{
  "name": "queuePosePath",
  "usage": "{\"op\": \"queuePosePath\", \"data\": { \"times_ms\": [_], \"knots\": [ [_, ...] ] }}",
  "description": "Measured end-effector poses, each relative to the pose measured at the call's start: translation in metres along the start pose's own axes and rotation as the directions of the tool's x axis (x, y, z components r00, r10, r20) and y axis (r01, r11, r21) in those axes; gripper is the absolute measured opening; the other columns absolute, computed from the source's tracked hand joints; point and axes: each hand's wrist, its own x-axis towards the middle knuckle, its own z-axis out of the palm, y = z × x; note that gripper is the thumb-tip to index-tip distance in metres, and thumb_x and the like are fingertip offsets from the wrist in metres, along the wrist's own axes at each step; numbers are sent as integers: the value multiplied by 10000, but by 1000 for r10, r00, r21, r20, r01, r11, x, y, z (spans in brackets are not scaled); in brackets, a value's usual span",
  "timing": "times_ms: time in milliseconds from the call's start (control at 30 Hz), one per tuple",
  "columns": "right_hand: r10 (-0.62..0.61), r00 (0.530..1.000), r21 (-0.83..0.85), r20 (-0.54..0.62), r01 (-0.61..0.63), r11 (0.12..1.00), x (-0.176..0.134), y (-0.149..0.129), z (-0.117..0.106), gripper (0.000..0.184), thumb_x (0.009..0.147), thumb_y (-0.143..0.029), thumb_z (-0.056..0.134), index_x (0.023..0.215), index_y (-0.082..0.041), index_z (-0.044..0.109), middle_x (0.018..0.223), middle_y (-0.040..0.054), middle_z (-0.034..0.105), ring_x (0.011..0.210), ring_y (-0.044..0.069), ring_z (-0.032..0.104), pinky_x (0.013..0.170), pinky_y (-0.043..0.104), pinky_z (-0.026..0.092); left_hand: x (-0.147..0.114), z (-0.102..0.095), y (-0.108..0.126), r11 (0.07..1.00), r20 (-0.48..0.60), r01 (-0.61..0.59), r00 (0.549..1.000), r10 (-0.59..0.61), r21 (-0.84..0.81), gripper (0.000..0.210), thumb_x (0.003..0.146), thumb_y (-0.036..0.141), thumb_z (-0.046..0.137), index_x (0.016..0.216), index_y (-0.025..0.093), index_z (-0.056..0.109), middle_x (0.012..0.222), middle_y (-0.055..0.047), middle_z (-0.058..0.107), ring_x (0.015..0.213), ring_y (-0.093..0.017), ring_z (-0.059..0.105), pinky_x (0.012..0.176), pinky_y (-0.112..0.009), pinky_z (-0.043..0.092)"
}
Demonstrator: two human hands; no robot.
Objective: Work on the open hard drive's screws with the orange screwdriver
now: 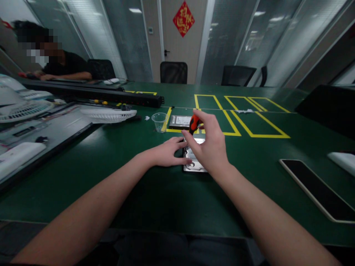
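A silver hard drive (195, 167) lies flat on the green table in front of me, partly covered by my hands. My left hand (169, 152) holds it at its left side, with the thumb on the near part of its face and the other fingers toward the far edge. Above the drive, my right hand (212, 142) grips a red and black screwdriver (195, 122) by its handle, which stands nearly upright. The screwdriver's tip is hidden behind my fingers. Just beyond is a second hard drive (179, 121), label up, beside a clear plastic cup (160, 123).
Yellow tape frames (266, 136) mark the table (138, 207). A phone (318, 188) lies at the right. White fan parts (108, 115) and a long black bar (111, 95) are on the left. Another person (66, 66) sits at the far left.
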Motion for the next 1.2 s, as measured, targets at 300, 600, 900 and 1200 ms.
{"op": "queuePosePath", "data": {
  "times_ms": [300, 600, 900, 1200],
  "knots": [
    [-13, 1000, -36, -19, 12, 999, 2, -2, -4, 494, 1169, -194, 732, 1651, -305, 734, 1394, 110, 842, 1242, 321, 852, 1064, 520, 779, 0, 0, -2, 999, -5, 35, 999, -35, 1, 1001, 1107, 929, 831, 1880, 311, 680, 2048, -183, 546, 1945, -536, 450, 1609, -766, 378],
    [-11, 1000, -3, 5, 11, 1000, 0, -1, -1, 543, 1186, -281, 744, 1725, -308, 690, 1540, 151, 818, 1381, 367, 816, 1153, 572, 776, -1, -1, -1, 1000, -3, -7, 1000, 7, -11, 1003, 1126, 905, 826, 1925, 330, 632, 2074, -159, 519, 1965, -516, 425, 1611, -759, 376],
    [10, 1000, -39, -6, -10, 999, 3, -1, -5, 483, 1204, -245, 717, 1681, -311, 753, 1386, 110, 826, 1240, 324, 824, 1093, 533, 773, -1, 0, 1, 999, -7, 47, 999, -47, 21, 1006, 1109, 914, 845, 1884, 294, 681, 2061, -188, 527, 1956, -522, 443, 1621, -731, 376],
    [28, 999, -27, 29, -27, 999, 1, -2, -3, 546, 1191, -275, 729, 1735, -316, 703, 1545, 147, 851, 1378, 375, 824, 1169, 607, 761, -1, 0, -1, 1000, 5, 16, 1000, -16, 2, 1011, 1116, 919, 833, 1916, 333, 637, 2060, -165, 538, 1965, -514, 427, 1615, -766, 369]
  ]
}}
